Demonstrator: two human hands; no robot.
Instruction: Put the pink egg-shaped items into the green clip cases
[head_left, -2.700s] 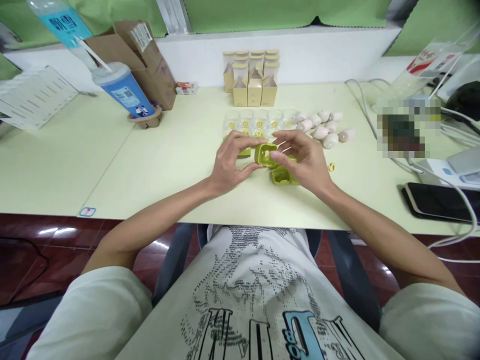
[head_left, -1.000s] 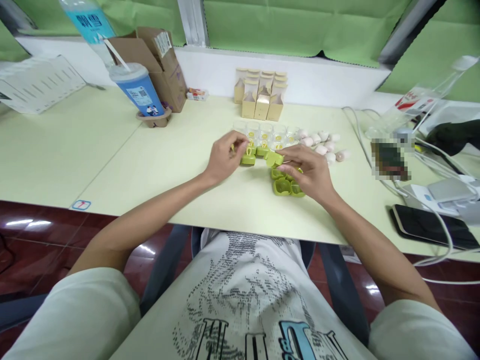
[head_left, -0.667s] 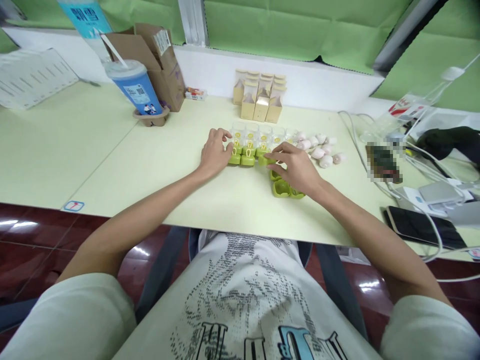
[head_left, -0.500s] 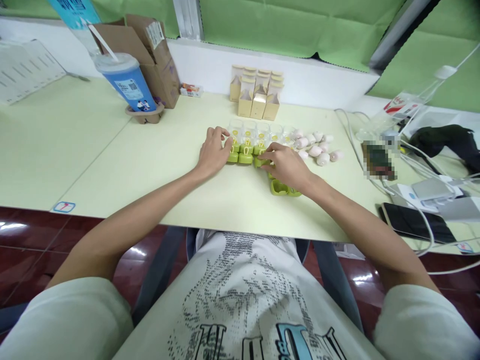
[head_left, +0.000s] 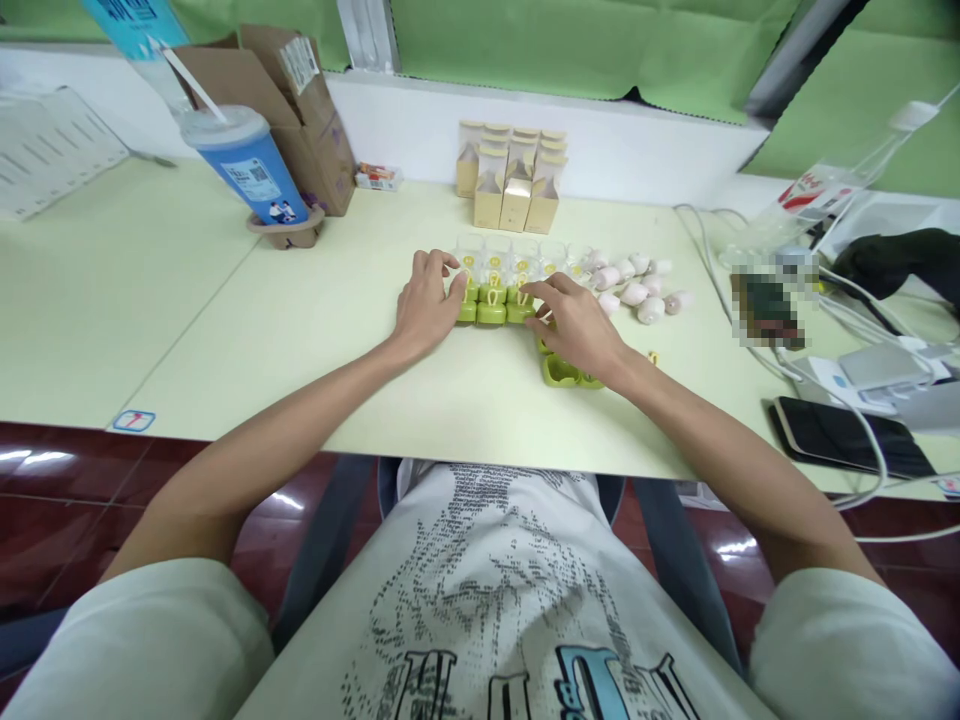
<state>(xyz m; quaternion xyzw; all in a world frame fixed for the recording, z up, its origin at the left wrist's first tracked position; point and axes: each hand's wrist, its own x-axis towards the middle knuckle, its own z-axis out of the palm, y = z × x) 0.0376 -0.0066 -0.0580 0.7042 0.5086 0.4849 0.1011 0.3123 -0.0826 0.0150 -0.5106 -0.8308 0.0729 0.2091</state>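
A short row of small green plastic cases (head_left: 491, 311) with yellow loops lies in the middle of the pale table (head_left: 315, 320). My left hand (head_left: 424, 305) rests at the row's left end, fingers curled against the first case. My right hand (head_left: 576, 322) touches the row's right end with its fingertips, fingers slightly spread and holding nothing. Empty green cases (head_left: 562, 371) lie just under my right wrist. Behind the row stand clear cups with yellow bits (head_left: 510, 258).
Pinkish-white oval pieces (head_left: 637, 285) lie right of the cups; small cream cartons (head_left: 510, 185) stand at the back. A blue cup with straw (head_left: 247, 175) and a cardboard box (head_left: 300, 100) sit at left. Cables (head_left: 847, 310), a black phone (head_left: 840, 435) and devices crowd the right edge.
Earlier both hands held one green case above the table. It has since been set down at the right end of the row, and both hands now rest at the row's ends.
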